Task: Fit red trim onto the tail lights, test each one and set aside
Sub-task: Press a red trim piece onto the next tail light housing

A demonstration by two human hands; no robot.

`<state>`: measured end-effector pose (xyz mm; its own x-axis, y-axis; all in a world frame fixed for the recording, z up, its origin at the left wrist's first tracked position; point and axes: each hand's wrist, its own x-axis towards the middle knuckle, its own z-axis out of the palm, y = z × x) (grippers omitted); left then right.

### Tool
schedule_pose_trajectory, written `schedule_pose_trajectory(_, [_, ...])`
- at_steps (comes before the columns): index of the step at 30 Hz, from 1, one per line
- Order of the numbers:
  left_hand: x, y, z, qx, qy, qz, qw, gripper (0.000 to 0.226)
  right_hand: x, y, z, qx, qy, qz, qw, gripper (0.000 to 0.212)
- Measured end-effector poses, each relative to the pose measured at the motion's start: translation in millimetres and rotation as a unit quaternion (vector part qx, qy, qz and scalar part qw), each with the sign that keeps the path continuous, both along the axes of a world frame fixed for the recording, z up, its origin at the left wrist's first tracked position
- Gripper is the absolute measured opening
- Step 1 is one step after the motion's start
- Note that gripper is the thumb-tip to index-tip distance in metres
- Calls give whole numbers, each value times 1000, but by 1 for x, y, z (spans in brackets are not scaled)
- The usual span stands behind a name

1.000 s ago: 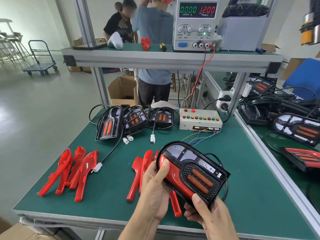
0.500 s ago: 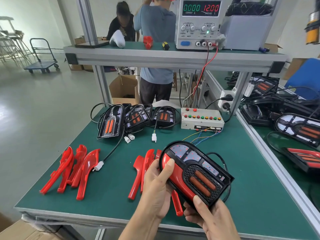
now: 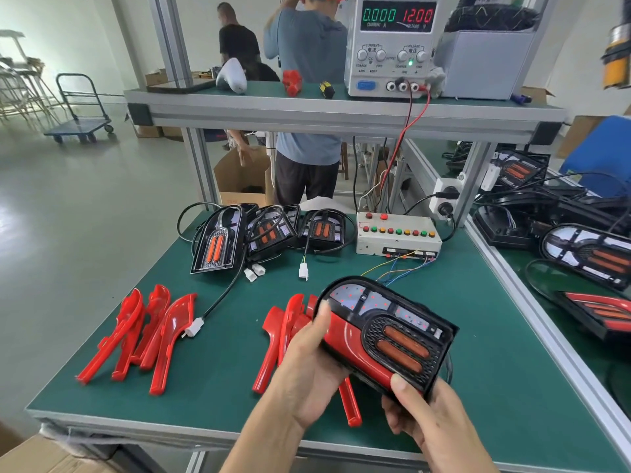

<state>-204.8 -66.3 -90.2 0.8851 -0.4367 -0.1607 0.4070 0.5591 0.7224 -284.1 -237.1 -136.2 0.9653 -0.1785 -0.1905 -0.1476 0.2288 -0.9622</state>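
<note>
Loose red trims lie on the surface; left hand and right hand both grip the tail light above.

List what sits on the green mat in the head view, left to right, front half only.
Left pile of red trim pieces → white connector on a black cable → second pile of red trim → left hand → held tail light → right hand.
</note>
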Motion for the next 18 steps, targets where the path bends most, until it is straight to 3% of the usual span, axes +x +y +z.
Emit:
schedule_pose_trajectory(3, [4,3,0,-6,19,-5,1000,55,3,-5,2,8,-1,2,1000,47])
schedule_pose_trajectory(10, [-4,-9,-7,-14,8,-12,1000,59,8,7,0,-58,-37,-171,983,46])
schedule_pose_trajectory(18, [-12,-16,-16,-13,-17,21,1000,53,5,7,13,-3,-53,-173,984,56])
